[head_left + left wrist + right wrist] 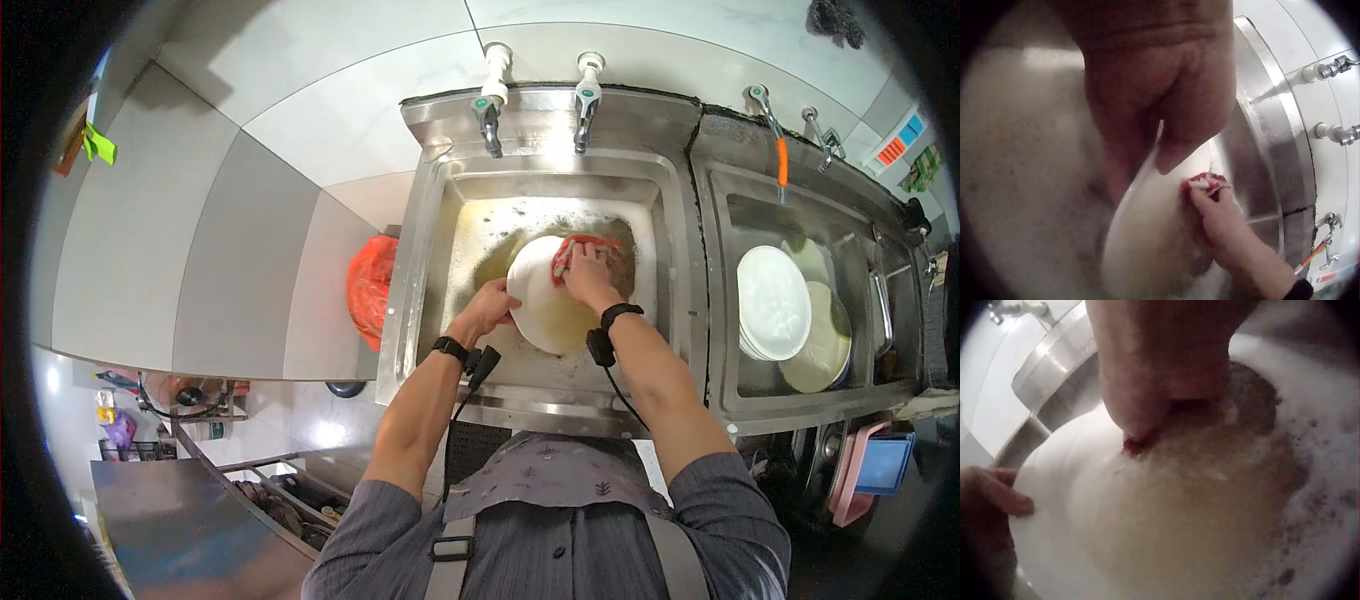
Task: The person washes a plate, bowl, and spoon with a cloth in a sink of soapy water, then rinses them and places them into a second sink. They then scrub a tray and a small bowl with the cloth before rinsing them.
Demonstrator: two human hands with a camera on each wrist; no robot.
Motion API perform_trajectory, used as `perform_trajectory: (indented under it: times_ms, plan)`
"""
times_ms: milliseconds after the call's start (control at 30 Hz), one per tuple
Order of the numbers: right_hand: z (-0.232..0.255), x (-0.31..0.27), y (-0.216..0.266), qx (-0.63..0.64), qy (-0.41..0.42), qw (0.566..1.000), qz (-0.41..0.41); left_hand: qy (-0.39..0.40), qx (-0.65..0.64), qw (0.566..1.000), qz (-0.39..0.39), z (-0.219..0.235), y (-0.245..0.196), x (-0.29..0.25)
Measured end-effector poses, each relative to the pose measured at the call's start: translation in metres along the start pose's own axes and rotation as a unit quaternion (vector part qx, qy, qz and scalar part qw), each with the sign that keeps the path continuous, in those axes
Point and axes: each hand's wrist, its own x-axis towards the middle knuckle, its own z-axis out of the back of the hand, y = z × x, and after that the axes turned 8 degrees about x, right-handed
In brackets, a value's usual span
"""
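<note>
A white plate (540,300) is tilted in the soapy water of the left sink (432,300), its lower part dipping under the murky surface. My left hand (488,305) grips the plate's left edge, thumb on the upper face and fingers behind, as the left wrist view shows. On the plate's right side, my right hand (590,272) holds a red and white cloth (562,262) against the face. In the right wrist view only a bit of the red cloth (1130,447) shows beneath the hand; its fingertips are hidden.
White plates (774,300) are stacked in the right sink (733,385), overlapping other dishes. Two taps (487,120) rise behind the left sink, and a tap with an orange hose (782,160) hangs over the right one. A red plastic bag (370,292) sits left of the sink.
</note>
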Motion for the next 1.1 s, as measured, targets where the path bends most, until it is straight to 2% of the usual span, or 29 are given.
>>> perform_trajectory:
  times_ms: [33, 100, 167, 200, 233, 300, 333, 400, 433, 500, 567, 633, 667, 700, 767, 800, 867, 967, 1033, 1100]
  plan:
    - [0.003, 0.001, 0.0, 0.043, -0.015, 0.998, -0.046, -0.002, 0.001, 1.0, 0.001, -0.001, 0.0, -0.004]
    - [0.002, 0.007, 0.003, 0.04, -0.016, 0.999, -0.026, -0.002, -0.012, 1.0, -0.006, -0.004, 0.0, -0.007]
    - [-0.012, 0.014, 0.008, 0.041, -0.043, 0.995, 0.086, 0.002, -0.022, 1.0, -0.015, -0.008, 0.0, -0.005]
    - [-0.031, 0.019, 0.003, -0.002, -0.092, 0.98, 0.174, 0.007, -0.033, 0.999, -0.011, -0.011, -0.001, -0.004]
    - [-0.036, 0.015, 0.011, -0.004, -0.095, 0.98, 0.172, 0.012, -0.045, 0.999, -0.008, -0.013, -0.001, 0.0]
    - [-0.05, 0.002, 0.029, 0.119, -0.02, 0.98, 0.155, 0.003, -0.059, 0.998, -0.005, -0.015, 0.001, 0.005]
    - [-0.047, -0.006, 0.035, 0.118, -0.021, 0.981, 0.155, -0.009, -0.076, 0.997, 0.001, -0.014, 0.004, 0.007]
    - [-0.035, -0.021, 0.043, 0.199, 0.095, 0.956, 0.195, -0.012, -0.093, 0.996, -0.006, -0.006, 0.009, 0.011]
    - [-0.023, -0.027, 0.046, 0.198, 0.094, 0.956, 0.193, -0.017, -0.11, 0.994, -0.013, -0.001, 0.012, 0.012]
    - [-0.005, -0.034, 0.045, 0.1, 0.274, 0.943, 0.163, 0.0, -0.111, 0.994, -0.018, 0.009, 0.013, 0.014]
    - [0.002, -0.04, 0.034, 0.114, 0.277, 0.94, 0.165, -0.053, -0.101, 0.993, -0.022, 0.015, 0.014, 0.014]
    - [0.015, -0.044, 0.019, 0.074, 0.355, 0.913, 0.188, -0.057, -0.123, 0.99, -0.034, 0.016, 0.006, 0.006]
    - [0.018, -0.044, 0.013, -0.024, 0.334, 0.929, 0.157, -0.06, -0.099, 0.992, -0.042, 0.017, 0.001, 0.001]
    - [0.022, -0.044, 0.002, -0.025, 0.334, 0.929, 0.159, -0.063, -0.074, 0.994, -0.05, 0.018, -0.003, -0.003]
    - [0.029, -0.041, -0.02, -0.139, 0.224, 0.948, 0.176, -0.042, -0.089, 0.993, -0.06, 0.017, -0.002, -0.008]
    - [0.024, -0.034, -0.029, -0.138, 0.223, 0.949, 0.176, -0.019, -0.103, 0.992, -0.069, 0.016, -0.002, -0.01]
    - [0.01, -0.015, -0.044, -0.091, 0.08, 0.991, 0.054, -0.015, -0.102, 0.993, -0.055, 0.013, -0.004, -0.015]
    - [0.045, -0.012, -0.009, -0.055, 0.056, 0.997, 0.024, -0.003, -0.114, 0.993, -0.035, 0.005, -0.006, -0.021]
    - [0.037, -0.001, -0.004, -0.048, 0.042, 0.997, 0.042, 0.004, -0.125, 0.992, -0.028, 0.001, -0.009, -0.022]
    - [0.026, -0.001, 0.011, 0.002, -0.047, 0.987, 0.154, 0.024, -0.134, 0.99, -0.039, -0.003, -0.012, -0.022]
